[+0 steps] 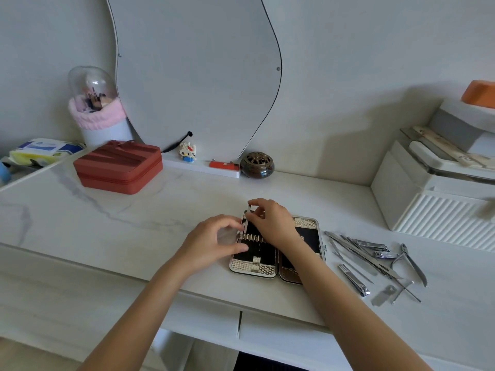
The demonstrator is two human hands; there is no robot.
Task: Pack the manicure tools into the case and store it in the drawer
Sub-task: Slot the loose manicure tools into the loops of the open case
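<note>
While the case (276, 247) lies opened flat near the front edge of the surface (134, 215), a slim metal tool (247, 220) is pinched between the fingertips of the right hand (270, 220) and held over the case's left half, along the row of elastic loops. The left hand (214, 242) is curled at the case's left edge, fingertips touching the tool's lower part (whether it grips the tool or only steadies it cannot be told). The remaining manicure tools (375, 261) are scattered loose on the surface, just to the right of the case: clippers, nippers and thin rods, several overlapping. A drawer front (281, 336) is seen below the front edge, closed. Toward the back left corner a red zipped box (117, 167) is placed; a dark incense burner (257, 165) stands at the back edge.
</note>
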